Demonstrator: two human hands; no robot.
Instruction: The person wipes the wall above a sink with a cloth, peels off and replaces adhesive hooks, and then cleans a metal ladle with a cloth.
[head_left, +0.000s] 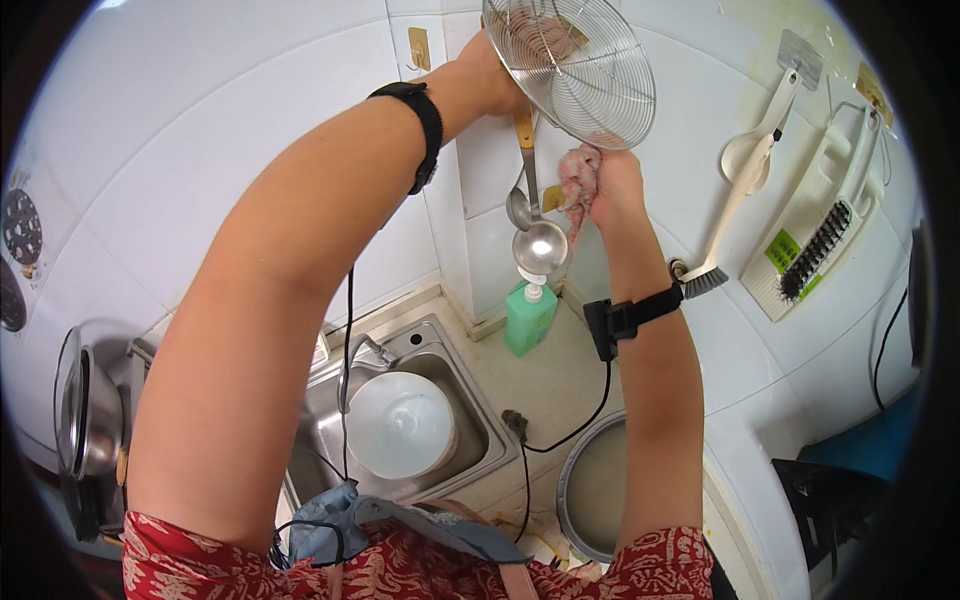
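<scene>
Both my arms reach up towards the tiled wall. My left hand (491, 71) is at a round wire strainer (592, 75), partly behind its mesh; its fingers are hard to make out. Just below the strainer's rim, my right hand (621, 184) grips a crumpled pinkish cloth (580, 176), which hangs down beside it. Whether that hand also touches the strainer cannot be told. Between my hands a metal ladle (540, 246) with a wooden handle hangs against the wall, with a smaller metal spoon (517, 208) beside it.
A green pump bottle (529, 319) stands in the counter corner. A white bowl (401, 425) sits in the steel sink (480, 420). A round pot of cloudy liquid (596, 480) is near my right arm. Brushes (724, 225) and a white cutting board (772, 274) hang at right; cables dangle from my arms.
</scene>
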